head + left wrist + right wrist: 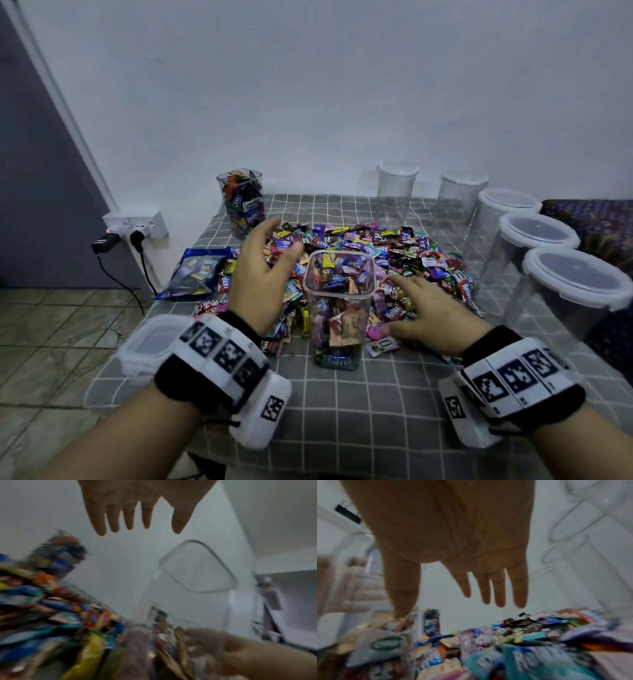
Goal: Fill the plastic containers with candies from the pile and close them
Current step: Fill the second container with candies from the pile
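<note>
Now open container point(339, 301) sits btwn both grips, untouched.

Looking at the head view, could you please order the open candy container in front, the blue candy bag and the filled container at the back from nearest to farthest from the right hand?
From the right hand:
1. Open candy container, just to its left, in the middle.
2. Blue candy bag, across the pile at the table's left edge.
3. Filled container, back left by the wall.
</note>
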The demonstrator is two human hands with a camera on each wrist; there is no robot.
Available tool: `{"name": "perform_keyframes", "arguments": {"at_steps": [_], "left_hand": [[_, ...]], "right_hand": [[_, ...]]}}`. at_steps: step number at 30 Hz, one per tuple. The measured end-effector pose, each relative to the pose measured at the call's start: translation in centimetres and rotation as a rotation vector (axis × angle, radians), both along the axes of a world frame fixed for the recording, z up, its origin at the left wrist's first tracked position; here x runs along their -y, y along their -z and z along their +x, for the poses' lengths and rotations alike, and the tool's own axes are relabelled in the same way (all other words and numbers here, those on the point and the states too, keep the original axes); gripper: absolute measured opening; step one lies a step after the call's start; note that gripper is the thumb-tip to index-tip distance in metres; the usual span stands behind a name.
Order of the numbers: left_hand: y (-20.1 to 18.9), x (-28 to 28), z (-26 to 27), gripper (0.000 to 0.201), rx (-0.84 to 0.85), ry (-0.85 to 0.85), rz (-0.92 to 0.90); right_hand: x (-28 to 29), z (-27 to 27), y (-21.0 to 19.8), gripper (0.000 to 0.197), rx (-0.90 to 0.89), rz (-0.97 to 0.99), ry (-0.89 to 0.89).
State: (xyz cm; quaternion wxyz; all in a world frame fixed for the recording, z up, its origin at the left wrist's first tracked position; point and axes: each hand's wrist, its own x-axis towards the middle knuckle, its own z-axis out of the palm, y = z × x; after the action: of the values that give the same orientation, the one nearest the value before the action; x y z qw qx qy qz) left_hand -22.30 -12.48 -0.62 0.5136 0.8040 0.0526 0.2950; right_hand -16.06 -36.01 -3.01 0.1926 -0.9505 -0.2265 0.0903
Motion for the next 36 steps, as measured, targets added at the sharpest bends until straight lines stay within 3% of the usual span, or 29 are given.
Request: {"name": "perform_keyframes", "arguments": {"at_steps": [3, 6, 11, 15, 22, 29, 32, 36], "left_hand": [[1.9, -3.8, 2.0, 0.061, -0.321, -0.139, -0.021], [4.6, -6.7, 3.4, 0.073, -0.51, -0.224, 0.038], [6.6, -8.5, 4.7, 0.08, -0.739, -0.356, 0.191], [7.3, -8.9, 6.0, 0.085, -0.872, -0.308, 0.186], [7.4, -6.7, 6.8, 0.084, -0.9, -0.249, 0.172], [5.7, -3.1, 6.5, 0.075, -0.798, -0.013, 0.215], [3.6, -4.5, 4.3, 0.055, -0.773, 0.047, 0.294], [0.8, -7.1, 1.1, 0.022, -0.801, 0.091, 0.539]], "right_hand": [[1.2, 0.8, 0.7, 0.087, 0.012, -0.029, 0.242], [1.8, 1.6, 1.9, 0.09, -0.061, -0.063, 0.357], [2.0, 2.2, 2.7, 0.095, -0.141, -0.225, 0.369], [1.6, 2.3, 2.3, 0.093, -0.227, -0.265, 0.371], [-0.7, 2.7, 1.7, 0.063, -0.264, -0.274, 0.257], [-2.1, 2.3, 0.1, 0.057, -0.212, -0.275, 0.161], [-0.5, 1.4, -1.4, 0.056, -0.085, -0.393, 0.142], [1.3, 0.0, -3.1, 0.028, -0.068, -0.506, 0.06]]}}
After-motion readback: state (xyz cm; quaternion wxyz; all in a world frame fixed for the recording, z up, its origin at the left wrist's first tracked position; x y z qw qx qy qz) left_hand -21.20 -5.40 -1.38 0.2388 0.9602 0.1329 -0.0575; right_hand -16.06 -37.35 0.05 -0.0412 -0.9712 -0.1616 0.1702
